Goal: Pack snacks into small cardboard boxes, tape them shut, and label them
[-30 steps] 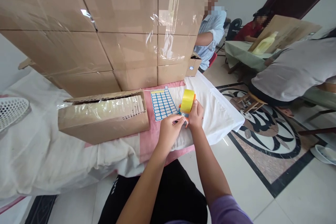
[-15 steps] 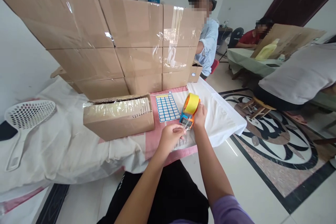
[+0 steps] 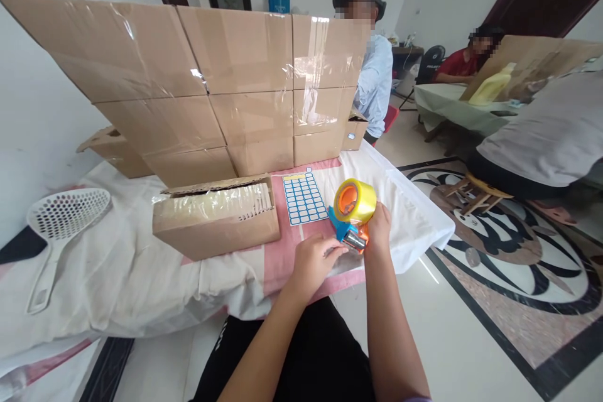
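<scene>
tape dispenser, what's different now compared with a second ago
The right hand has tipped the tape dispenser over, so the roll's orange core now faces the camera. The left hand stays at its front end. Label sheet and open carton lie as before.

Both bare forearms reach forward from the bottom edge and draw close together at the hands. The left hand [image 3: 313,262] lies palm down, wrist straight, fingers curled in, with thumb and forefinger pinched together at its right side. The right hand [image 3: 378,226] sits just beside it and a little further out, its back turned up and toward the camera, fingers wrapped in a closed grip. The right forearm runs almost straight ahead; the left comes in at a slant from the lower left.
</scene>
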The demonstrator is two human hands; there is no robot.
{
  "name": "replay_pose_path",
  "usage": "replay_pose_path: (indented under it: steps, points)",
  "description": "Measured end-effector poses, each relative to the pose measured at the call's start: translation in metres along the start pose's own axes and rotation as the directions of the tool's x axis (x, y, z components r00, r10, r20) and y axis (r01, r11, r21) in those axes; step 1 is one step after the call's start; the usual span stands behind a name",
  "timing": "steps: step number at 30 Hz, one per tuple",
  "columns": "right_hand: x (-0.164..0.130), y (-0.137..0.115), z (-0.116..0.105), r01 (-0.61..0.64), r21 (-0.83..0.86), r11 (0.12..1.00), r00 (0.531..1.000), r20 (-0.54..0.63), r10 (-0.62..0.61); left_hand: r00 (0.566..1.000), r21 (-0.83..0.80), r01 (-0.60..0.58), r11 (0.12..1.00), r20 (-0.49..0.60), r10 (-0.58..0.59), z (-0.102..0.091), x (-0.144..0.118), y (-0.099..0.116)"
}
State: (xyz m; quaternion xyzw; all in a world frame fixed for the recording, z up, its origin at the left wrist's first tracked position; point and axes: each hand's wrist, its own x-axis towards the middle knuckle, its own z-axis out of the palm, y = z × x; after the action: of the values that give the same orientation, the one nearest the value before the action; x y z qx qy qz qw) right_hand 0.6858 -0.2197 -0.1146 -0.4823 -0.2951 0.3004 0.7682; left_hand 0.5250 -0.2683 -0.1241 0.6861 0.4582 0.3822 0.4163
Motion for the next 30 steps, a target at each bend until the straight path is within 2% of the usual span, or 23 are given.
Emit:
replay_pose_path:
  steps: [5, 9, 12, 15, 18, 24, 27, 30]
  points:
    - [-0.002, -0.024, -0.015, -0.173, -0.002, 0.985, 0.984, -0.039, 0.173, 0.972, 0.119, -0.230, 0.966, 0.073, 0.223, 0.002, -0.004, 0.018]
    - [-0.005, -0.036, -0.015, -0.269, -0.048, 0.962, 0.960, -0.094, 0.264, 0.968, 0.128, -0.239, 0.963, 0.116, 0.225, -0.004, -0.005, 0.029]
    - [-0.010, -0.039, -0.013, -0.255, -0.036, 0.966, 0.959, -0.133, 0.248, 0.971, 0.008, -0.182, 0.983, 0.162, 0.178, -0.010, -0.004, 0.032]
    - [-0.018, -0.044, -0.012, -0.217, -0.052, 0.975, 0.964, -0.167, 0.205, 0.954, -0.217, -0.013, 0.976, 0.290, 0.077, -0.014, -0.005, 0.031]
    - [-0.029, -0.056, -0.010, -0.156, -0.085, 0.984, 0.974, -0.177, 0.139, 0.933, -0.289, 0.119, 0.950, 0.360, -0.007, -0.018, -0.006, 0.034]
    - [-0.039, -0.096, 0.005, -0.030, -0.169, 0.985, 0.992, -0.127, 0.009, 0.971, -0.278, 0.136, 0.951, 0.230, -0.071, -0.024, -0.016, 0.061]
    - [-0.040, -0.110, 0.016, -0.022, -0.182, 0.983, 0.993, -0.116, 0.001, 0.984, -0.295, 0.109, 0.949, 0.170, -0.060, -0.029, -0.022, 0.073]
    - [-0.043, -0.114, 0.025, -0.035, -0.181, 0.983, 0.992, -0.124, 0.013, 0.994, -0.244, 0.057, 0.968, 0.101, -0.034, -0.037, -0.027, 0.078]
